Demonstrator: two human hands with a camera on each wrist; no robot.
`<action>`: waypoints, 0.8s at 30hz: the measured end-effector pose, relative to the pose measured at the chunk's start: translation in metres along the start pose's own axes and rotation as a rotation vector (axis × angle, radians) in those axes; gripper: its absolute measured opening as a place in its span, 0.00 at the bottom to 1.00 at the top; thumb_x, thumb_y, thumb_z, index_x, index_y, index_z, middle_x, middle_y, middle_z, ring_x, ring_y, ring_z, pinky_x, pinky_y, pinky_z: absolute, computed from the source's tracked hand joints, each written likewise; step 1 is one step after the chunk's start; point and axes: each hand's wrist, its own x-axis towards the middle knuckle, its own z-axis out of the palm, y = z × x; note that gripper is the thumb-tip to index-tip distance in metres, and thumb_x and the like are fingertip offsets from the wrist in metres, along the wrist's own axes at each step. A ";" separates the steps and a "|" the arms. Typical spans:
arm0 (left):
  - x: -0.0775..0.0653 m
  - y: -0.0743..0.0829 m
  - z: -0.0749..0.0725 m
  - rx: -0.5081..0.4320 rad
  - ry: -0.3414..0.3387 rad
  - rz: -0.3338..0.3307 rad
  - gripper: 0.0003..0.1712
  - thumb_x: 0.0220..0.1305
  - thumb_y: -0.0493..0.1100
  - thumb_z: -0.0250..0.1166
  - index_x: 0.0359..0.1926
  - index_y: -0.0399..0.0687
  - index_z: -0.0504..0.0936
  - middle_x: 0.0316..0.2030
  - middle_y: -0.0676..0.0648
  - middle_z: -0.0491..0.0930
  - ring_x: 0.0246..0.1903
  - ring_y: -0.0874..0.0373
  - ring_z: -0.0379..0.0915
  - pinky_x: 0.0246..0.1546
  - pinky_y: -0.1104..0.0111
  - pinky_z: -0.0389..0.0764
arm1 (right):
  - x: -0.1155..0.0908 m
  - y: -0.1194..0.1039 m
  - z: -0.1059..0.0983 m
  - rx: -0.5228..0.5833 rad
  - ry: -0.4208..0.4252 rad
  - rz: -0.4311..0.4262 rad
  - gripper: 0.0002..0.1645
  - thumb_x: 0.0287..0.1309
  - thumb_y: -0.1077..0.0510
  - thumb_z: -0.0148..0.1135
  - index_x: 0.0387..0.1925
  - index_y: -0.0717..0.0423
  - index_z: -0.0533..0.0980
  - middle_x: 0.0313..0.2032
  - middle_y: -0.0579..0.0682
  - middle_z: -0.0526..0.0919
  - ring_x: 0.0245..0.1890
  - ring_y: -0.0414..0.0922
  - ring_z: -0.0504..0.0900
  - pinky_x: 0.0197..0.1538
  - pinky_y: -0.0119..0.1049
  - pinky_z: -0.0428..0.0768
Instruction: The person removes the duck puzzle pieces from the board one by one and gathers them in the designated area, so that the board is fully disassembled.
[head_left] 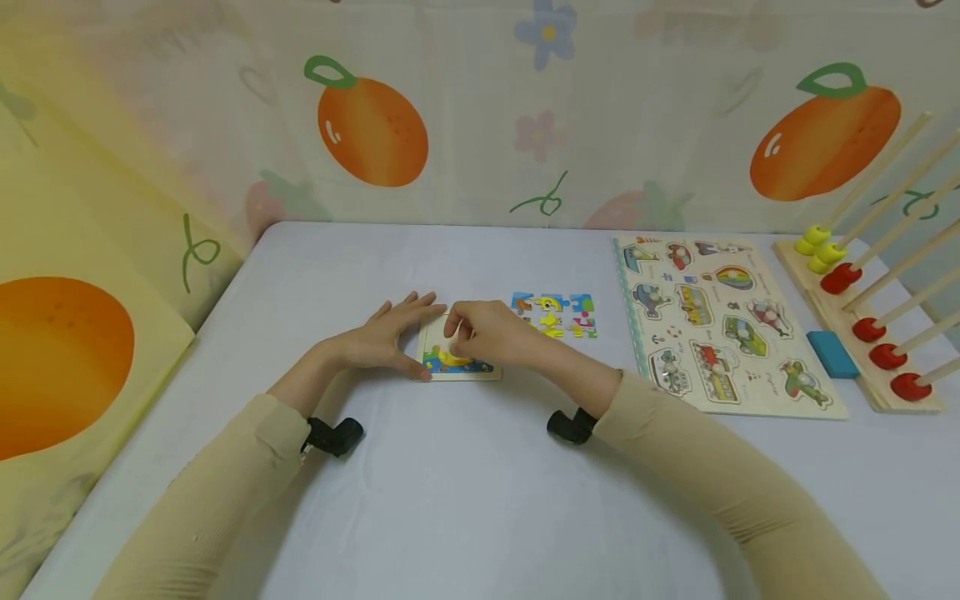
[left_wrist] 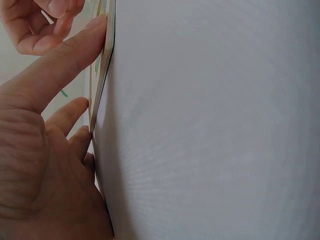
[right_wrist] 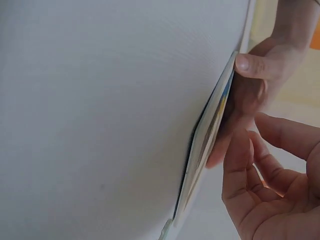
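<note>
A small wooden puzzle tray (head_left: pixel 435 337) lies on the white table, with blue and yellow picture pieces (head_left: pixel 461 365) along its near side. My left hand (head_left: pixel 382 337) is spread at the tray's left side; its thumb rests on the near left corner and its fingers reach the far edge. Above the tray hovers my right hand (head_left: pixel 487 332), fingers loosely curled. In the right wrist view, the right thumb and index fingertips (right_wrist: pixel 240 145) stand apart with nothing visible between them. Several colourful jigsaw pieces (head_left: pixel 552 303) lie beside the right hand, partly hidden by it.
At the right lies a large wooden board of vehicle pictures (head_left: pixel 705 367). Beyond it stands a wooden peg rack (head_left: pixel 862 350) with red and yellow beads and upright rods. A blue block (head_left: pixel 832 354) sits between them. A fruit-patterned cloth (head_left: pixel 465 167) hangs behind the table.
</note>
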 end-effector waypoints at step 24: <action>0.000 -0.001 0.001 -0.014 -0.003 0.003 0.56 0.52 0.54 0.73 0.77 0.55 0.53 0.81 0.47 0.40 0.80 0.45 0.24 0.77 0.42 0.26 | 0.011 -0.006 0.018 -0.124 -0.074 -0.024 0.22 0.58 0.60 0.68 0.53 0.60 0.74 0.31 0.49 0.80 0.31 0.39 0.74 0.36 0.25 0.70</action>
